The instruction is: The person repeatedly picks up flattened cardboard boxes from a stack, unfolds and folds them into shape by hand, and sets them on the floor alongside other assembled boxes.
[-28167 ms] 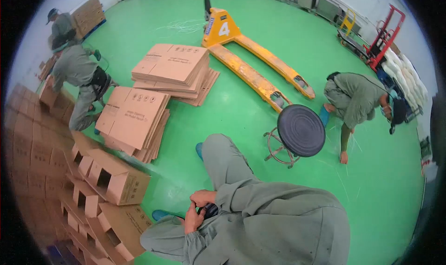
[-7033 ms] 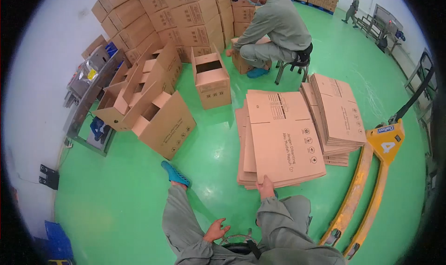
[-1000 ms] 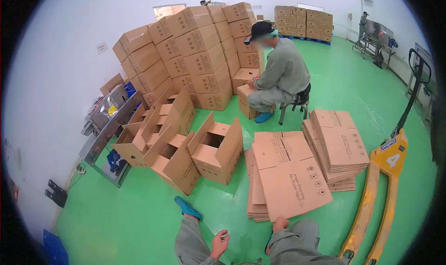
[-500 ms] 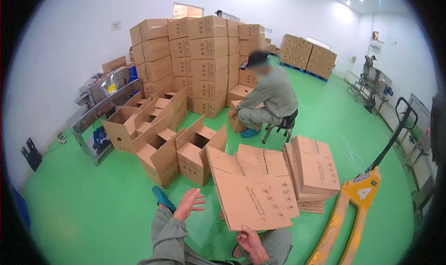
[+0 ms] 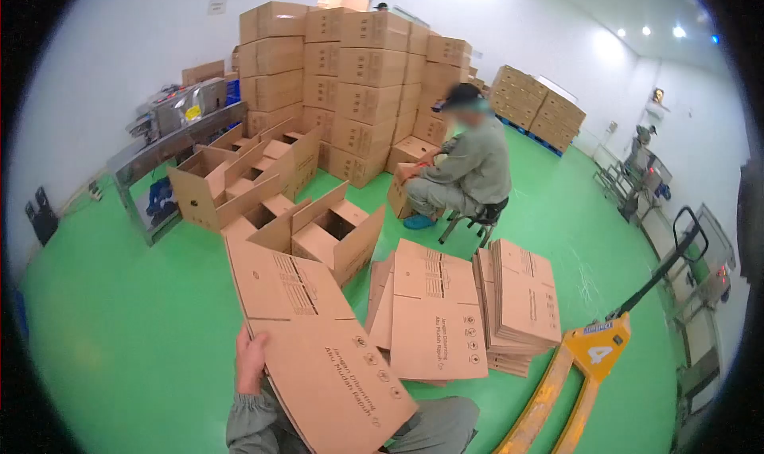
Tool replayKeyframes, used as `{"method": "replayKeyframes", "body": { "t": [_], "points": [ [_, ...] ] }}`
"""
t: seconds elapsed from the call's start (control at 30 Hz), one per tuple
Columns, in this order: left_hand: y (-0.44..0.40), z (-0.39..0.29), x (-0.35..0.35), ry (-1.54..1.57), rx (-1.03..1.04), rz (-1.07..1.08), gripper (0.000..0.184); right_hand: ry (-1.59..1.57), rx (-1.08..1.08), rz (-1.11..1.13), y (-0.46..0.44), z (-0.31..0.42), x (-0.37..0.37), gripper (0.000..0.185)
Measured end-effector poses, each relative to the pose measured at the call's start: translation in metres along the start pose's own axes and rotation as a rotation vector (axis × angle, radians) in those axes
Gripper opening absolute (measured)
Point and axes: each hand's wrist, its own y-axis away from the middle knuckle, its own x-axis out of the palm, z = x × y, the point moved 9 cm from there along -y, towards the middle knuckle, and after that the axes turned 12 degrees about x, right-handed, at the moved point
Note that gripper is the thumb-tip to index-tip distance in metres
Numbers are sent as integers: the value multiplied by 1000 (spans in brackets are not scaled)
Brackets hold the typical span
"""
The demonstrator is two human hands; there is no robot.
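A flattened cardboard box (image 5: 326,358) with printed writing is tilted up in front of me, above my lap. My left hand (image 5: 251,360) is closed around its left edge. My right hand does not show; the cardboard covers the area where it could be. Just beyond and to the right lies a pile of flattened boxes (image 5: 439,315). Another, taller stack of flattened boxes (image 5: 521,291) stands to its right.
Opened boxes (image 5: 330,235) stand on the green floor ahead, near a metal table (image 5: 171,163). A co-worker (image 5: 477,163) sits on a stool by a wall of stacked cartons (image 5: 370,100). A yellow pallet jack (image 5: 593,358) is at the right.
The flattened box has moved left, off the pile, and turned. My left hand, open before, now grips its left edge. My right hand, which held its near edge, has gone from sight.
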Motion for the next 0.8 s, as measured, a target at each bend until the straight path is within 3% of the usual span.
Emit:
{"method": "replayKeyframes", "body": {
  "t": [0.13, 0.23, 0.3, 0.4, 0.47, 0.53, 0.57, 0.63, 0.7, 0.8],
  "points": [
    [-14, -25, -21, 98, -21, -122, 45, 554, 93, 24, -15, 7, -20, 36],
    [-29, -20, -39, -13, 66, -159, 39, 842, 88, -107, -15, 43, -41, 39],
    [-32, -19, -19, -662, 155, -49, 37, 479, -97, -192, -18, 96, -44, 47],
    [-24, 30, 33, -919, -2, 168, 47, 559, -269, -397, -40, 158, -27, 66],
    [-19, 81, 58, -934, -88, 280, 52, 579, -383, -444, -97, 164, -26, 68],
    [-8, 119, 71, -929, -128, 314, 51, 728, -623, -878, -132, 154, -52, 69],
    [-1, 140, 75, -871, -191, 316, 55, 740, -615, -867, -142, 148, -59, 69],
    [14, 178, 75, -808, -267, 314, 58, 604, -340, -942, -158, 123, -89, 70],
    [8, 186, 70, -621, -42, 154, 67, 487, -319, -921, -154, 120, -101, 67],
    [4, 230, 64, -360, -89, 156, 73, 368, -271, -928, -131, 119, -113, 62]
  ]
}}
